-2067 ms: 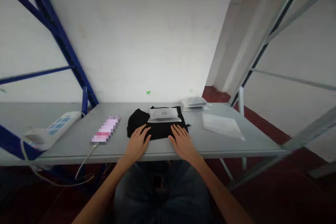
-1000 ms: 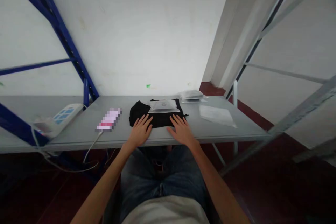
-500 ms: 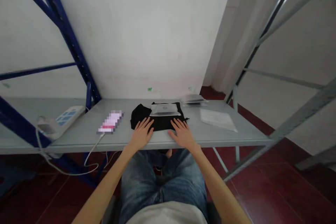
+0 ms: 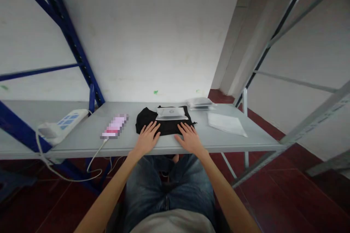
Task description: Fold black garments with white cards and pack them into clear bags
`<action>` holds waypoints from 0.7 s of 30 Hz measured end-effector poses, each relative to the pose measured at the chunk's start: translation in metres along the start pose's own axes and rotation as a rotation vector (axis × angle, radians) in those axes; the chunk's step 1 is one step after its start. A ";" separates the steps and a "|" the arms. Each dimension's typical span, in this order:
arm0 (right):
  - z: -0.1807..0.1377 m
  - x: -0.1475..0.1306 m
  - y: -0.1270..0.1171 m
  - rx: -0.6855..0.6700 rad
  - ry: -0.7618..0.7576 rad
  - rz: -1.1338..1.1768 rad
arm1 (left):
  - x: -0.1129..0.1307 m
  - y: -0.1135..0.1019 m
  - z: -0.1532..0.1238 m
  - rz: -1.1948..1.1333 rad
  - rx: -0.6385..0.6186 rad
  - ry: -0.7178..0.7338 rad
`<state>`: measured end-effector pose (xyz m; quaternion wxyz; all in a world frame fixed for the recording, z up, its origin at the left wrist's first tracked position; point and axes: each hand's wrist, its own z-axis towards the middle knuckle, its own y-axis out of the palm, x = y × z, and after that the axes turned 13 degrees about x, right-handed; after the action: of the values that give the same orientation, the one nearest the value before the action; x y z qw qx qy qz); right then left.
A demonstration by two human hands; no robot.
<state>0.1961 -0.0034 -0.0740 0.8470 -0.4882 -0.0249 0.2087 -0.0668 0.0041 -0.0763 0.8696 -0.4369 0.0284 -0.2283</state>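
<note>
My left hand (image 4: 147, 139) lies flat with fingers spread, its fingertips on the near left part of a black cloth item (image 4: 167, 128). On the near right part of the same cloth rests my right hand (image 4: 189, 139), also flat and open. The cloth has a raised, rounded bulge at its left end; whether it is a garment or a bag I cannot tell. A clear plastic packet (image 4: 171, 113) with a small round mark sits on top of the cloth, just beyond both hands and touched by neither.
A stack of plastic packets (image 4: 201, 103) is at the back right, with a flat translucent bag (image 4: 226, 123) before it. On the left lie a blurred-out phone (image 4: 115, 126) on a white cable and a power strip (image 4: 68, 122). Blue shelf posts (image 4: 76, 49) and grey posts (image 4: 317, 116) flank the grey tabletop (image 4: 153, 149).
</note>
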 end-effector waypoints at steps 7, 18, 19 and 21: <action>0.000 0.000 0.001 0.003 -0.007 -0.004 | -0.002 0.002 0.000 0.002 -0.003 0.003; 0.001 0.001 0.001 0.000 -0.002 -0.001 | -0.004 0.004 0.000 0.003 -0.010 0.005; 0.001 0.001 0.001 -0.003 -0.003 0.000 | -0.004 0.004 -0.001 0.008 -0.010 0.007; 0.001 0.001 0.001 -0.005 -0.001 -0.003 | -0.004 0.005 -0.001 0.015 -0.011 0.011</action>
<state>0.1966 -0.0017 -0.0746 0.8461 -0.4901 -0.0266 0.2077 -0.0688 0.0079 -0.0813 0.8687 -0.4404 0.0378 -0.2237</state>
